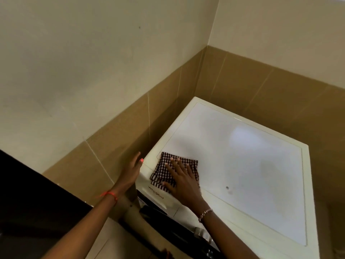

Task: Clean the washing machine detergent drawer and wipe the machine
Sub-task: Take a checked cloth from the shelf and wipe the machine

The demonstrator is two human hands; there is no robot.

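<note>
A white washing machine (242, 156) stands in a tiled corner, seen from above, its flat top facing me. A folded dark red and white checked cloth (168, 165) lies on the top's near left corner. My right hand (183, 181) presses flat on the cloth, fingers spread. My left hand (131, 171) rests against the machine's left side edge, fingers straight, holding nothing. The dark control panel and drawer front (168, 219) show below the top's front edge, partly hidden by my right forearm.
Brown tiled walls (115, 146) close in on the machine's left and back sides, leaving a narrow gap on the left. A dark surface (28, 202) fills the lower left. A small dark spot (227, 188) marks the machine's top.
</note>
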